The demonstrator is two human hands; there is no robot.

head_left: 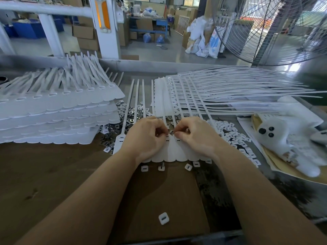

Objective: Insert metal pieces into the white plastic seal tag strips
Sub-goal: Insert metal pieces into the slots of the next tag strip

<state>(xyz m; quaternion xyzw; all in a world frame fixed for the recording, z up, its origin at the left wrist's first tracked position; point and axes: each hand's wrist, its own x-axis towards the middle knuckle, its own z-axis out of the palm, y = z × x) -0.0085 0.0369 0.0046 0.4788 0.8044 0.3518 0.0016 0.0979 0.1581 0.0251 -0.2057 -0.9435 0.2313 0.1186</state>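
Seal tag strips (174, 152) lie under my left hand (145, 138) and right hand (196, 137), fingers curled, pinching at their slots, on a brown worktable (44, 174) strewn with metal pieces (131, 114), fan (265, 29) beyond.

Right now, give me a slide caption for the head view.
Both hands, left and right, pinch at a white tag strip beside loose metal pieces.

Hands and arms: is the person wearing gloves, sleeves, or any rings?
No. The left hand and right hand are bare, with no gloves. Both forearms are uncovered as far as the picture shows, so no sleeves appear. No watch, bracelet or ring is visible on the parts in view.
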